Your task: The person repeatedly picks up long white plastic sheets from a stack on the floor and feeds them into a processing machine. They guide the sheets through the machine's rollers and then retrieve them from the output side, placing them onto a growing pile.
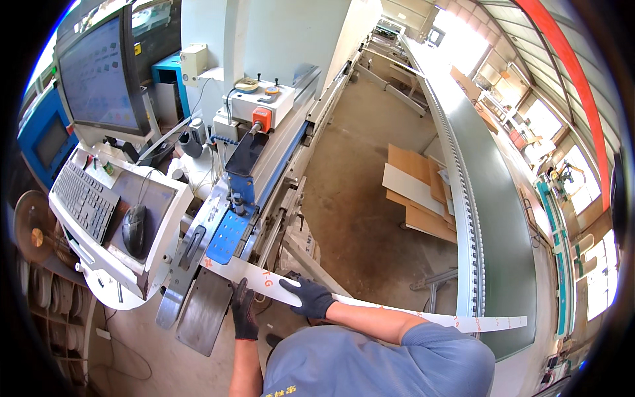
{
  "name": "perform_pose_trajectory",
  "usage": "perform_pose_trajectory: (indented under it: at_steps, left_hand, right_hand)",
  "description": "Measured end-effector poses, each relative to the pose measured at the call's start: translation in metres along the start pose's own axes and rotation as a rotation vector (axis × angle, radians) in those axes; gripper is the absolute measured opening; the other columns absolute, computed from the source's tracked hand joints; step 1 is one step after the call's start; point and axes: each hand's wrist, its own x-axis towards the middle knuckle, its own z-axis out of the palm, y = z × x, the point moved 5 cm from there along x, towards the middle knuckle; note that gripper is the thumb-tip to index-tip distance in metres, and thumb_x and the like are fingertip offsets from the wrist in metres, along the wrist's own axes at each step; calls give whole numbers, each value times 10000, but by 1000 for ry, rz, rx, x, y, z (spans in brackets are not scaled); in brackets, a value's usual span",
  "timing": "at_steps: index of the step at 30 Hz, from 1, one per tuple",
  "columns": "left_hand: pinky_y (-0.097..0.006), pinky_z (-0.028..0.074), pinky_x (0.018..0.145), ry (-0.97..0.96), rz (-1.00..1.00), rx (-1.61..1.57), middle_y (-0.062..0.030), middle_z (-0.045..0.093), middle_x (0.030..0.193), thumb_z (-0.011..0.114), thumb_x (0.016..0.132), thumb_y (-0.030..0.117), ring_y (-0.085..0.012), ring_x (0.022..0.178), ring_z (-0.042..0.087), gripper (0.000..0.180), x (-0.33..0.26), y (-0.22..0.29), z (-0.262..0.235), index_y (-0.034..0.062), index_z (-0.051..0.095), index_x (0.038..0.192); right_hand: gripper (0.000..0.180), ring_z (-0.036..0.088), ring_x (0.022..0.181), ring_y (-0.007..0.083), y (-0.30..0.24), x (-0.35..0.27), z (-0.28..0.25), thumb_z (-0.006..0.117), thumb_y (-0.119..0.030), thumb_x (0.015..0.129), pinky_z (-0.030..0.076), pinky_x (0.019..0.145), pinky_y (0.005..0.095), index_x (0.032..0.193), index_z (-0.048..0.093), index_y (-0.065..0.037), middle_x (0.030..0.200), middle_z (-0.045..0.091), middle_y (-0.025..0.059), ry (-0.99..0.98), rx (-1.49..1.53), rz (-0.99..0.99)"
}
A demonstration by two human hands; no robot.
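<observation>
A long white strip [251, 276] with orange printed marks runs from a machine's blue perforated plate [227, 238] rightward past my body. My right hand [309, 296], in a dark glove, is closed around the strip, thumb lying on its upper face. My left hand [245, 312], gloved too, is beside the strip's near edge with its fingers stretched toward it. Whether those fingertips press on the edge is hard to see. Under the strip's left end lies a flat metal plate [204, 314]. My right forearm hides part of the strip.
At left, a keyboard [86, 198] and mouse [135, 229] rest on a tray below a monitor [96, 73]. A red knob [262, 119] sits on the machine. Brown and white boards [420, 188] are stacked beyond. A green-topped conveyor table [503, 264] supports the strip's far right end.
</observation>
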Motion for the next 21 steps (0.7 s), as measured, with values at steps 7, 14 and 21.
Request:
perform_pose_trajectory:
  at_steps: [7, 14, 21]
  left_hand:
    - [-332, 333, 1103, -53, 64, 47, -103, 452, 1444, 585, 938, 119, -194, 1324, 421, 481, 11, -22, -16, -50, 486, 1377]
    - [-349, 404, 1065, 14, -44, -7, -104, 493, 1402, 620, 917, 146, -201, 1265, 483, 503, 19, -29, -10, -10, 504, 1381]
    - [-343, 312, 1123, -37, -153, -109, -72, 488, 1426, 669, 897, 181, -195, 1342, 408, 558, 18, -13, 5, 35, 498, 1407]
  right_hand:
    - [804, 527, 1158, 417, 3, 2, -1, 715, -338, 764, 483, 922, 460, 1494, 383, -270, 1343, 461, 245, -25, -8, 24]
    - [773, 597, 1031, 417, 12, 7, 2, 720, -334, 754, 506, 854, 466, 1465, 429, -247, 1239, 535, 247, -2, -1, 44]
    - [769, 612, 934, 378, 3, 20, -12, 731, -386, 757, 513, 777, 473, 1454, 447, -227, 1064, 548, 194, -50, -121, 55]
